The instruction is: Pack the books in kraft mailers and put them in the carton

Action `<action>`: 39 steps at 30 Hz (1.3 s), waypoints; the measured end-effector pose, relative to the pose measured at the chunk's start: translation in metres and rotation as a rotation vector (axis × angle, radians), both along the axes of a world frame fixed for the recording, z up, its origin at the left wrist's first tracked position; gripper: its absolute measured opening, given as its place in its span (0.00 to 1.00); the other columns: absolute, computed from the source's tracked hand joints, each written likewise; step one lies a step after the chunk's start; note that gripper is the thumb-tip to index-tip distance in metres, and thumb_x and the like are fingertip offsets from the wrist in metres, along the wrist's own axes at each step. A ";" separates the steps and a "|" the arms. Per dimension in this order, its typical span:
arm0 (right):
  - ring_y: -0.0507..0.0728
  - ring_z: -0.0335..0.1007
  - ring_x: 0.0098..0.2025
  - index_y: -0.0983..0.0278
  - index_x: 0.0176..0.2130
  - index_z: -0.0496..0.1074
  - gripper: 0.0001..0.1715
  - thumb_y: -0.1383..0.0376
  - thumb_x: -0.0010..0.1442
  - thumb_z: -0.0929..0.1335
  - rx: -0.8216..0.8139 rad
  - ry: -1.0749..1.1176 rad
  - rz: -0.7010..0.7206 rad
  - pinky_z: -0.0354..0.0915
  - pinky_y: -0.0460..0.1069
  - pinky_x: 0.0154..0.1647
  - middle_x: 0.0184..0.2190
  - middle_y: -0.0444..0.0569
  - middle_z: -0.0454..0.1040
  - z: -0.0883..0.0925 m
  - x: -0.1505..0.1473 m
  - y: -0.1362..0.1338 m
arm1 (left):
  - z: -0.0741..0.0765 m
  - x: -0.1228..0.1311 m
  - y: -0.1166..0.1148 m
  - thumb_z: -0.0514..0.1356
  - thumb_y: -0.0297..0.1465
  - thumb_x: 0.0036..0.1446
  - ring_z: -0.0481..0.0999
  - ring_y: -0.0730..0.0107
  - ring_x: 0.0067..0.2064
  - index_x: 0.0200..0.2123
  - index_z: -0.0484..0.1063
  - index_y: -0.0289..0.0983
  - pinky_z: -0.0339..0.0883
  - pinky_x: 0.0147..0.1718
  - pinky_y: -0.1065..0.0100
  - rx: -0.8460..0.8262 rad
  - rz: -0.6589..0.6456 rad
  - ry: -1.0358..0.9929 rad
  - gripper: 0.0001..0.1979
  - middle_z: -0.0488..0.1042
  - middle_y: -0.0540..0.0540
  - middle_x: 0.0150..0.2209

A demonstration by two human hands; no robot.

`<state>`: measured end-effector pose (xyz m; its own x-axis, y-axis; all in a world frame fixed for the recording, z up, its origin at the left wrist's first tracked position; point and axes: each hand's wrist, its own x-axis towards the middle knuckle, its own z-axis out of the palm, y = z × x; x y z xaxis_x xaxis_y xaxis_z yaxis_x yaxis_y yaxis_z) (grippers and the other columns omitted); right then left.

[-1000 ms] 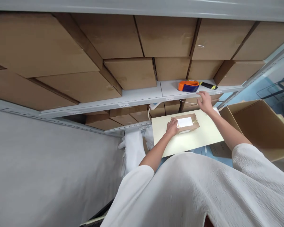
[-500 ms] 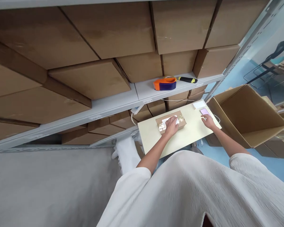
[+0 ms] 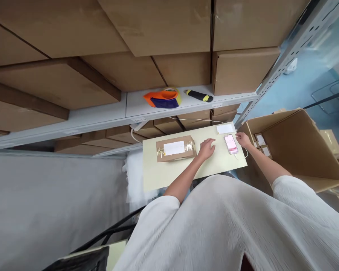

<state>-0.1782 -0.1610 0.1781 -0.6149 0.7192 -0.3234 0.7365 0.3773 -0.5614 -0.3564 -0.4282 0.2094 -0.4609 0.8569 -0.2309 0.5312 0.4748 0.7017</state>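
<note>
On the cream tabletop (image 3: 158, 177) lies a small cardboard box (image 3: 190, 151), sealed with clear tape and bearing a white label (image 3: 174, 148). My left hand (image 3: 206, 149) is just right of the box, apart from it, its fingers loosely spread and holding nothing. A phone (image 3: 231, 144) with a lit, partly blurred screen lies flat to the right of that hand. Beside the phone's upper right edge is my right hand (image 3: 243, 140), fingers bent and slightly apart, with nothing visible in them. A flat white block or pad (image 3: 226, 128) sits behind the phone.
A large open carton (image 3: 305, 146) stands at the right with several labelled boxes inside. On the grey shelf (image 3: 135, 103) rest an orange and blue tape dispenser (image 3: 164, 99) and a black and yellow utility knife (image 3: 199, 95). Stacked cartons (image 3: 245, 71) fill the shelving. White wrapping (image 3: 138, 180) hangs left.
My left hand has come off the labelled box and moved right. My right hand has shifted from the phone's near edge to its upper right side. The view has turned right.
</note>
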 end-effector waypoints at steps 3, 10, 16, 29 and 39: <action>0.66 0.82 0.55 0.65 0.53 0.83 0.19 0.67 0.64 0.69 -0.031 -0.020 0.048 0.75 0.56 0.60 0.57 0.61 0.83 -0.007 -0.017 0.019 | -0.009 0.013 0.014 0.57 0.30 0.74 0.73 0.53 0.71 0.68 0.75 0.46 0.64 0.73 0.51 -0.040 0.069 -0.053 0.23 0.75 0.44 0.70; 0.69 0.80 0.59 0.66 0.53 0.80 0.20 0.63 0.63 0.71 -0.018 -0.058 -0.023 0.75 0.59 0.61 0.57 0.66 0.82 -0.038 -0.048 0.045 | -0.020 0.025 0.024 0.57 0.30 0.74 0.75 0.55 0.70 0.69 0.75 0.42 0.66 0.72 0.54 -0.055 0.156 -0.124 0.24 0.76 0.42 0.69; 0.72 0.80 0.60 0.66 0.60 0.77 0.26 0.61 0.65 0.71 -0.047 -0.101 -0.067 0.75 0.62 0.61 0.58 0.67 0.82 -0.061 -0.058 0.061 | -0.029 0.031 0.036 0.57 0.29 0.73 0.78 0.57 0.66 0.68 0.76 0.41 0.69 0.70 0.55 -0.072 0.199 -0.161 0.23 0.77 0.41 0.68; 0.72 0.82 0.53 0.65 0.53 0.79 0.22 0.66 0.58 0.72 -0.130 -0.039 -0.104 0.76 0.62 0.59 0.44 0.63 0.85 -0.080 -0.073 0.075 | -0.040 0.038 0.054 0.58 0.28 0.73 0.81 0.57 0.62 0.66 0.77 0.41 0.74 0.68 0.55 -0.032 0.265 -0.200 0.22 0.76 0.40 0.67; 0.67 0.82 0.49 0.59 0.47 0.78 0.18 0.66 0.56 0.70 -0.175 0.064 -0.137 0.77 0.61 0.58 0.37 0.50 0.83 -0.062 -0.068 0.072 | -0.044 0.033 0.067 0.60 0.27 0.72 0.81 0.57 0.61 0.65 0.78 0.41 0.75 0.66 0.55 -0.015 0.262 -0.248 0.21 0.77 0.40 0.67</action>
